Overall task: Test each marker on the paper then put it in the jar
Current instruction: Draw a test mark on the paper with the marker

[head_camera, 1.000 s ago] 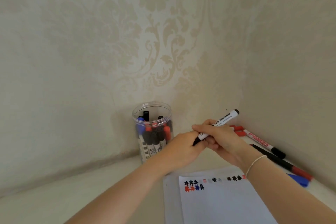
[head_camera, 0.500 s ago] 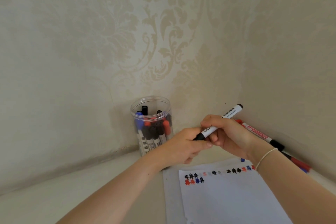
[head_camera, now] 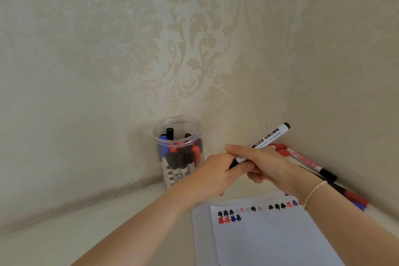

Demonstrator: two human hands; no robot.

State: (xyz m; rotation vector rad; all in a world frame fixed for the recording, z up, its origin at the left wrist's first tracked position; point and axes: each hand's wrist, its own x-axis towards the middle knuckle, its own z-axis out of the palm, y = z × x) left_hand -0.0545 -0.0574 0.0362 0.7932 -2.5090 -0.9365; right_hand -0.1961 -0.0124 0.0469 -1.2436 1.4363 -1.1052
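Gripping one marker [head_camera: 264, 142], both hands [head_camera: 244, 168] hiding loose markers [head_camera: 311, 163], jar [head_camera: 178, 153] beside

Both hands have risen off the paper [head_camera: 269, 235] — marker [head_camera: 262, 143] now tilted flatter.

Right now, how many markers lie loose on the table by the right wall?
3 visible: a red-capped marker, a black-bodied one nearer, and a blue tip beside it. The right hand may hide more.
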